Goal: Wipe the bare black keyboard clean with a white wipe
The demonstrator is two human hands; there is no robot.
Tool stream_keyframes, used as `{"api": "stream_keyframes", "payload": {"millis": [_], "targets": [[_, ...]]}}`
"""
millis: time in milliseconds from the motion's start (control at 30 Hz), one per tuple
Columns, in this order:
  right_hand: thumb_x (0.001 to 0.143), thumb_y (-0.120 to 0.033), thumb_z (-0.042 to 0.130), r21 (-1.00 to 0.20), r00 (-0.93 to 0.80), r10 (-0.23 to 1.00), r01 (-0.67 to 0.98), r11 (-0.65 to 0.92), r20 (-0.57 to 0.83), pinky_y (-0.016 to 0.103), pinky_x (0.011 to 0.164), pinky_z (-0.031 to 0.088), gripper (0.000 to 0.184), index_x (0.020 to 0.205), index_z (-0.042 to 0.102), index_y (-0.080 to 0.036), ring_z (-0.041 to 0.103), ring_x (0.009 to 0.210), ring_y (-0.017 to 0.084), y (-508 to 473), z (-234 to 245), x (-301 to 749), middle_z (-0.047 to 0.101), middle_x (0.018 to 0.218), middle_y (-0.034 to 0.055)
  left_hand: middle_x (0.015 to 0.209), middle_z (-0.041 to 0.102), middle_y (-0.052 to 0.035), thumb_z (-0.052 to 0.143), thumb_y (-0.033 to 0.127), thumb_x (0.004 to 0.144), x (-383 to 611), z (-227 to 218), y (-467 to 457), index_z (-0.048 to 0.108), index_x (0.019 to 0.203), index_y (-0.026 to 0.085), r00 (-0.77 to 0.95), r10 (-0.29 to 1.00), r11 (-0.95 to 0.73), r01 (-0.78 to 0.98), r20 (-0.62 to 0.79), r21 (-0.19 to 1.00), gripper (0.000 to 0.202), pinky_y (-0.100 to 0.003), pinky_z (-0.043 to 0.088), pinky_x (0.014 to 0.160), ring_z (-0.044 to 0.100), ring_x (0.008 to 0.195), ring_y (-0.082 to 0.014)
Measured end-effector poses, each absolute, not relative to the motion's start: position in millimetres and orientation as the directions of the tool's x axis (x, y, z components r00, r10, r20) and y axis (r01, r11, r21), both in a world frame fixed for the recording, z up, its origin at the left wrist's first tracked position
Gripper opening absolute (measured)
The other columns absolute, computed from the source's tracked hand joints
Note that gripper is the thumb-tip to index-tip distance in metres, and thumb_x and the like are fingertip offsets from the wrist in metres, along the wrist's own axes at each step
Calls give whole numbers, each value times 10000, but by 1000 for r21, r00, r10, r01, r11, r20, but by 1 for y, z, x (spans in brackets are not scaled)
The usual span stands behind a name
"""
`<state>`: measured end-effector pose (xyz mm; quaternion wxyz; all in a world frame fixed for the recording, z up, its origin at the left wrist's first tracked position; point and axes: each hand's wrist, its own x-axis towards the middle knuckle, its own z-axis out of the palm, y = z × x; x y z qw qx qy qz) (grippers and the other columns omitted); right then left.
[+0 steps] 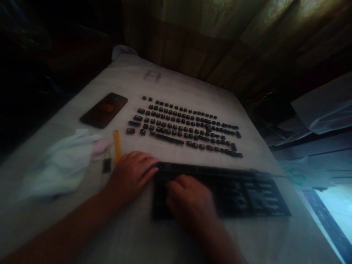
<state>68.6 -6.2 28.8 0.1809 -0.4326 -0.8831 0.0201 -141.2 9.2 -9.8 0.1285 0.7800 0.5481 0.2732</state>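
Note:
A black keyboard [231, 194] with its keycaps off, at least in part, lies in front of me on a white cloth. My left hand [134, 170] grips its upper left corner between thumb and fingers. Over the left part of the keyboard is my right hand [189, 196], slightly blurred, its fingers pinched together and pointing down. Whatever sits between those fingertips is hidden. Behind the keyboard, loose black keycaps [180, 120] are laid out in rows that follow a keyboard's layout, a long space bar [169, 139] among them.
A brown smartphone [106, 109] lies at the far left. Closer in are a crumpled white cloth [66, 163], a long yellow-orange tool [117, 145] and a small dark square piece [106, 165]. Curtains [192, 40] hang behind the cloth-covered surface [176, 84].

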Motion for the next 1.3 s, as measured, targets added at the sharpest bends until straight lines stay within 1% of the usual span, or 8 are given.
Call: {"api": "stream_keyframes", "payload": {"millis": [167,400,667,933,1067,1133,1200,1300], "targets": [[714,-55,600,-196,-585,765,744,638,268,273,575,315,169,685,627,-220,549,620,147,-7,30,72,640,706,3,1094,733,-43,452,448,998,-142,-10,9,683,1166,275,239,927,-359,787,290,501,335,-452,487,912,641,1023,-241],[763,-67,587,-280,-583,783,731,622,219,261,597,358,166,741,652,-219,578,663,150,-7,37,76,656,766,13,1094,736,-43,465,431,993,-141,-9,9,684,1172,270,253,921,-375,778,295,503,325,-458,491,908,640,1026,-247],[731,-59,602,-192,-596,763,742,642,250,269,570,324,169,709,641,-222,554,630,154,-7,31,67,656,734,12,1086,737,-44,459,432,999,-141,-9,9,685,1170,260,254,922,-374,782,294,498,331,-452,490,909,640,1021,-242],[727,-61,595,-196,-555,808,785,588,197,256,579,356,168,698,650,-217,568,634,147,-7,35,81,650,729,14,1070,741,-46,450,432,1004,-142,-8,9,684,1163,259,256,916,-383,784,308,488,331,-450,490,891,647,1010,-239],[796,-110,568,-330,-480,857,790,516,189,267,631,442,172,816,700,-219,636,693,169,-5,34,98,696,796,30,1088,739,-47,483,417,992,-142,-12,10,682,1160,261,255,916,-382,787,309,485,304,-457,498,895,650,1024,-244],[861,-161,538,-465,-418,882,751,470,216,280,677,494,190,919,710,-218,681,740,179,-5,32,108,731,853,40,1092,739,-53,488,404,991,-142,-12,10,677,1165,252,256,911,-391,787,325,477,298,-460,506,895,654,1020,-244],[901,-251,554,-608,-280,935,710,355,218,291,705,531,185,1010,700,-215,710,785,195,-8,29,116,759,908,51,1085,742,-59,494,384,988,-141,-9,9,672,1162,243,252,894,-413,784,371,463,286,-455,515,899,660,1011,-240],[953,-378,540,-799,-120,990,588,128,70,240,528,477,213,927,680,-219,647,596,163,-17,24,117,713,714,4,1047,751,-51,523,323,974,-137,-1,5,673,1136,249,278,826,-498,767,490,405,233,-428,528,885,671,975,-226]]}}
